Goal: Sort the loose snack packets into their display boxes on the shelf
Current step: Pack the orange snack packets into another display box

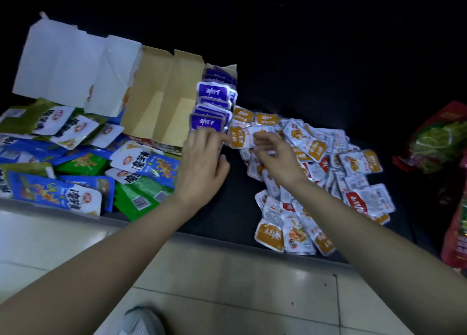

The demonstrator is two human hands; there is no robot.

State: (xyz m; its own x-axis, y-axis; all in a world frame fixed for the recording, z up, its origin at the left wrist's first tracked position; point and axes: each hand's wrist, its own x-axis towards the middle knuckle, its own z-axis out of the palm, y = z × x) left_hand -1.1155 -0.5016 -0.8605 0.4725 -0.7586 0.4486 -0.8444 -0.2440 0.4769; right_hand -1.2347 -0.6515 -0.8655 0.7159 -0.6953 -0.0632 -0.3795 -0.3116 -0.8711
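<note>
Reaches forward with left arm [113,254] and right arm [366,228], both bare and nearly straight, toward the cardboard box [161,102]. Holds the left hand [202,163] at the box's near right corner, back upward, fingers stretched forward and slightly spread, thumb pointing away from the box. Holds the right hand [275,158] further right of the box, near the left but apart, fingers curled downward; not clear if pinching anything.

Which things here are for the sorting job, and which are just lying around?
For the job: purple packets standing in the cardboard box; loose orange-and-white packets; left hand and right hand reaching among them.
Just lying about: blue and green packets at the left, untouched; big red bags at the right; a grey shoe on the floor.
</note>
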